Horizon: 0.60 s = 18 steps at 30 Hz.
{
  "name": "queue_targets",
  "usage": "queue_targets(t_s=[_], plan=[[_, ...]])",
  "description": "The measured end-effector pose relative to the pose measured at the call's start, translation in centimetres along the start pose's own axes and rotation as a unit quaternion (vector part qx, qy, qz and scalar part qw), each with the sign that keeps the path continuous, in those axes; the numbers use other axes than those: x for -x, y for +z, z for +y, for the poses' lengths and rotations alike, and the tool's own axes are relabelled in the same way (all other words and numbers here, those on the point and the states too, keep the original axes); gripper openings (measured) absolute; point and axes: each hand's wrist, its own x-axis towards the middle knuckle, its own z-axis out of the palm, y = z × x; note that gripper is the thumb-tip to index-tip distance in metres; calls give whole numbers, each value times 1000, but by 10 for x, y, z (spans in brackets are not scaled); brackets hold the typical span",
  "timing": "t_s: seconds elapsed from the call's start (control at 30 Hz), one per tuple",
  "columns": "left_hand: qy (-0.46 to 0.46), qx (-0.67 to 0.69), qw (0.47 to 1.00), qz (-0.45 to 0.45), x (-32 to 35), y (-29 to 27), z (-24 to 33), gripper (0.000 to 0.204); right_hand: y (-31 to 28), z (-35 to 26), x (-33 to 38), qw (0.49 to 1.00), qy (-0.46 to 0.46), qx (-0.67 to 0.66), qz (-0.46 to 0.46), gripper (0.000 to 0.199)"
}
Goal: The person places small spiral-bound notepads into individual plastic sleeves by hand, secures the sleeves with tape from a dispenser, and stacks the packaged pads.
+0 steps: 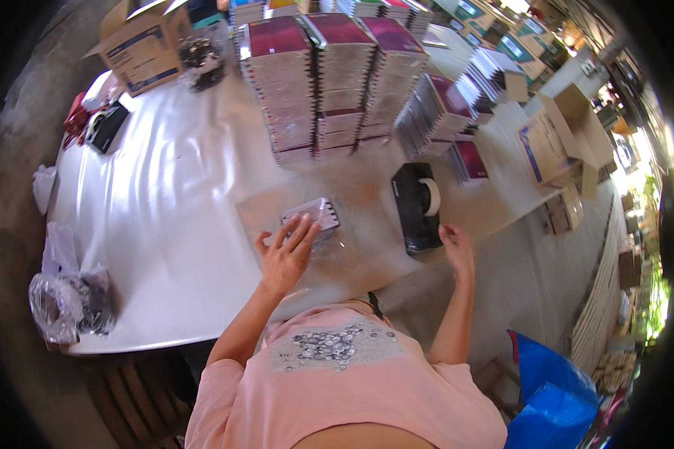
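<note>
My left hand [284, 253] lies flat with spread fingers on a small clear-wrapped packet [312, 217] that rests on a clear plastic sheet [256, 212] on the white table [165, 194]. My right hand [457, 248] touches the near end of a black tape dispenser [416, 206] with a white tape roll, at the table's front edge. Whether its fingers pinch tape cannot be made out.
Tall stacks of maroon-covered packs [329, 82] stand behind the work spot, more stacks [445, 112] to the right. Cardboard boxes sit at the far left [146, 45] and right [565, 135]. A plastic bag [71, 299] hangs at the table's left edge. A blue bag [554, 396] is on the floor.
</note>
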Motion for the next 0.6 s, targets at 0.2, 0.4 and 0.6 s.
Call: queue_targets(t_s=[0.2,0.4,0.6], plan=[[13,8,1000,18,-3,-1,-3,41,1,-19,-1,965,171,-146,-136,34],[12,-2,1000,29,-5,-1,-6,37,4,2,12,893,176,-390,-138,20],[8,16,1000,21,-5,-3,-3,36,15,56,46,791,77,-597,-109,10]])
